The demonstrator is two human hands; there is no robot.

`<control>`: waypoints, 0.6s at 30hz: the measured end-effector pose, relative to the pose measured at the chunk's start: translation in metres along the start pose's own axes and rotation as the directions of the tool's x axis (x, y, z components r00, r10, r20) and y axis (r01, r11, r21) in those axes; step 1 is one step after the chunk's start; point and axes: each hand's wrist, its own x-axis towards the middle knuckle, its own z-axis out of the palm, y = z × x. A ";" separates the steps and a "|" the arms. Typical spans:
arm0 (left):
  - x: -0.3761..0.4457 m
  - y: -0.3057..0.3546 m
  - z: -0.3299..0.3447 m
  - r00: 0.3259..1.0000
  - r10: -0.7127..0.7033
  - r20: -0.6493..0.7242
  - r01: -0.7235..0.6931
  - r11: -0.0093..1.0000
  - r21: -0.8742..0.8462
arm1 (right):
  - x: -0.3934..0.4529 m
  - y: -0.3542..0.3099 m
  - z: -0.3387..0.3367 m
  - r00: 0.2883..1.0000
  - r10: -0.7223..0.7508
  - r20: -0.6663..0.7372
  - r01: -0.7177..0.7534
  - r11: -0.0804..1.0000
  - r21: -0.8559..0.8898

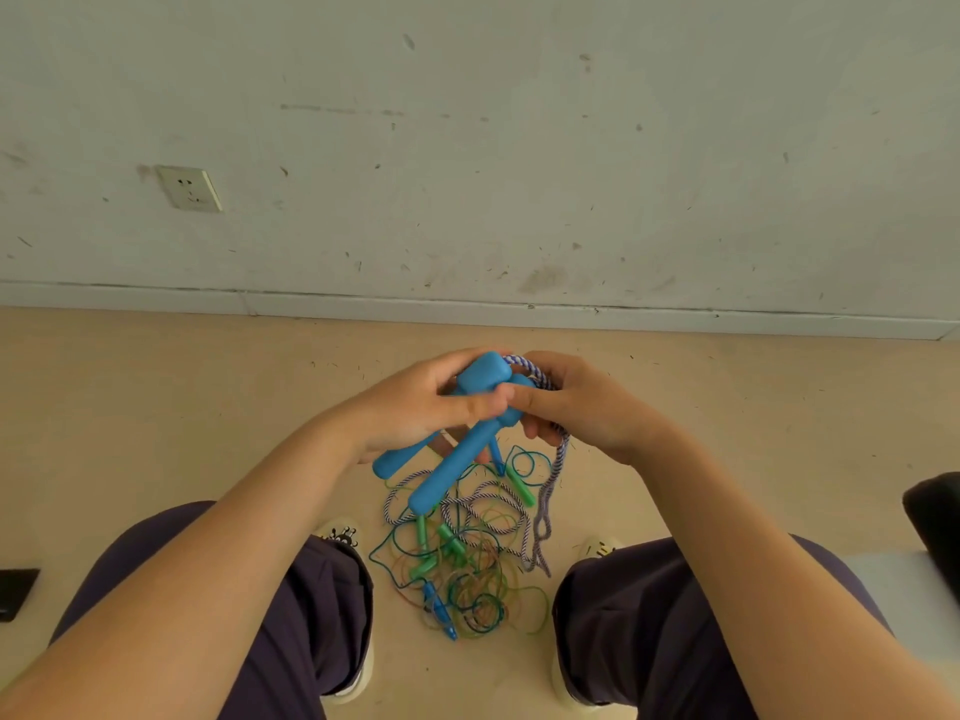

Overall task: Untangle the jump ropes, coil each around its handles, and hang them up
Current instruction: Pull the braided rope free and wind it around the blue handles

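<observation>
My left hand (pixel 415 407) grips two big blue handles (pixel 457 459) held together, their ends pointing down-left. My right hand (pixel 582 407) holds the purple-and-white braided rope (pixel 558 470) beside the handle heads; the rope loops over the top of them and hangs down to the floor. Below, between my feet, lies a tangled pile of thin green, blue and orange ropes (pixel 467 579) with small green handles (pixel 423 532) and small blue handles (pixel 439 610) in it. More braided rope lies coiled on that pile.
I sit facing a scuffed white wall with a socket (pixel 189 188) at the left. The floor is beige. My knees in dark trousers flank the pile. A dark object (pixel 15 592) lies at the left edge, another dark object (pixel 935 527) at the right.
</observation>
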 end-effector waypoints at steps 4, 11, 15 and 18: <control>-0.001 0.000 0.000 1.000 0.023 0.021 -0.024 0.999 0.039 | 0.000 -0.001 0.001 1.000 0.008 -0.010 -0.008 1.000 0.005; 0.004 -0.006 0.005 0.999 0.020 0.040 -0.020 1.000 0.002 | 0.005 -0.003 0.013 0.996 -0.041 -0.078 0.044 0.998 0.046; 0.004 -0.002 0.001 1.000 -0.005 0.018 0.005 1.000 -0.010 | 0.006 -0.005 0.012 0.989 -0.064 -0.134 0.073 0.995 0.063; 0.000 0.001 -0.004 0.988 -0.112 0.104 0.115 0.993 -0.024 | 0.006 -0.006 0.008 0.979 -0.065 -0.195 0.085 0.992 0.095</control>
